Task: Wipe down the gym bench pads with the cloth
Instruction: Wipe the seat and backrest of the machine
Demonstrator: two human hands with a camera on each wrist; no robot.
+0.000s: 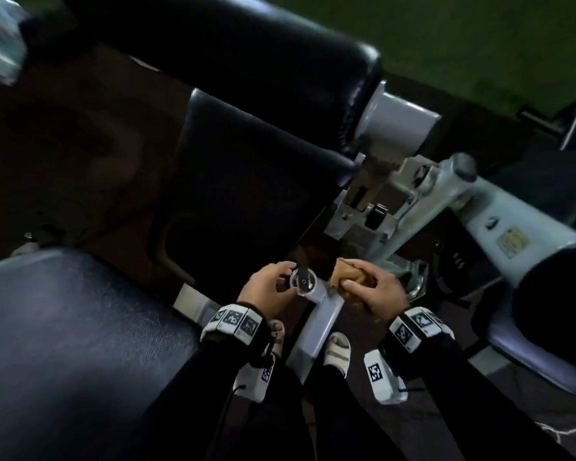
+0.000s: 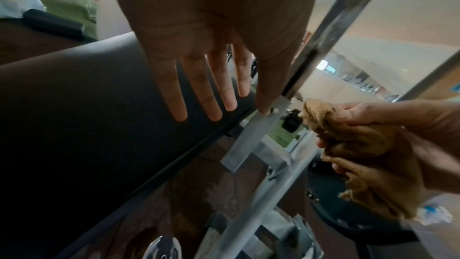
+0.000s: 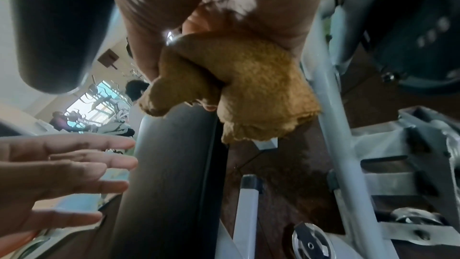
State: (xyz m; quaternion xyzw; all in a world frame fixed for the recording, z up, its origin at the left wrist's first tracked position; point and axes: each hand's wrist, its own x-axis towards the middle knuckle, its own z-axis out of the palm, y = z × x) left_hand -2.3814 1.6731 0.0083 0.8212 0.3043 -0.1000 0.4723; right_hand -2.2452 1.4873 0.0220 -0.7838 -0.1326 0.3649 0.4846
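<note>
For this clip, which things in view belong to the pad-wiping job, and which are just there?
Part of the job:
- tan cloth, bunched in the right hand
- black bench pads
- left hand, fingers straight, holding nothing

Just there:
- grey machine frame
- round chrome knob
- yellow label on the frame
- brown floor

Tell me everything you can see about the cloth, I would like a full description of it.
The cloth is a tan, mustard-brown piece of fuzzy, towel-like fabric with a frayed, wavy edge. It is bunched into a wad, not spread flat. The right hand grips it, fingers curled round its middle, so folds stick out from both sides of the fist. It is held in the air next to the grey metal frame, near the edge of a dark pad, and appears to touch neither.
</note>
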